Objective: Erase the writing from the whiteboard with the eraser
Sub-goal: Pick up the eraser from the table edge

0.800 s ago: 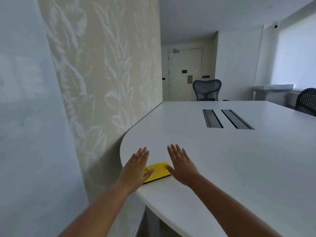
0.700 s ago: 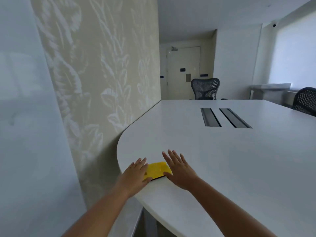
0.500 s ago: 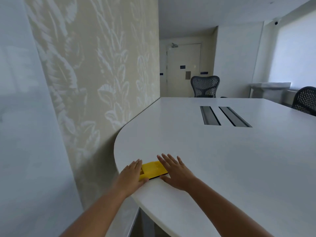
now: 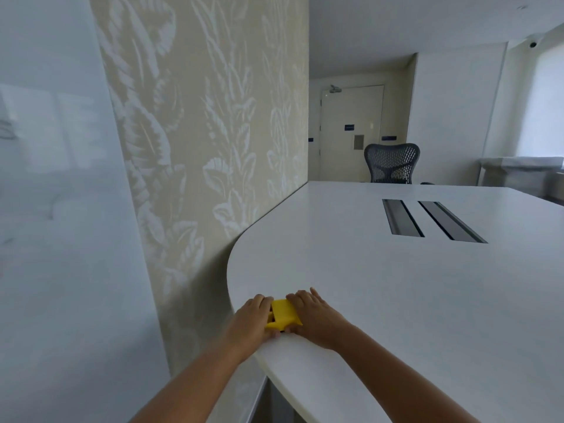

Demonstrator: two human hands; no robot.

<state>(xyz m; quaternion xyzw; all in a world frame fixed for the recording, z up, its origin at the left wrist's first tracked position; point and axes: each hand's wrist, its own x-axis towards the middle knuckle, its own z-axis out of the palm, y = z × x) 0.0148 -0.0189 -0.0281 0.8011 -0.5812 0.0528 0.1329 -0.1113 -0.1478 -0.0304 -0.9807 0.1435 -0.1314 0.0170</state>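
Fingers [image 4: 300, 302] of both hands curl around the yellow eraser [image 4: 283, 317] at the worktop's [image 4: 381, 300] near left edge; it looks gripped, not lifted. Pickup is underway; next, carry it left to the whiteboard [image 4: 55, 209].

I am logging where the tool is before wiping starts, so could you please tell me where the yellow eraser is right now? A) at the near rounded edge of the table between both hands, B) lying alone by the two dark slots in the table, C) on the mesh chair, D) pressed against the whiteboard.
A: the yellow eraser sits at the table edge, with the left hand and right hand touching either side.
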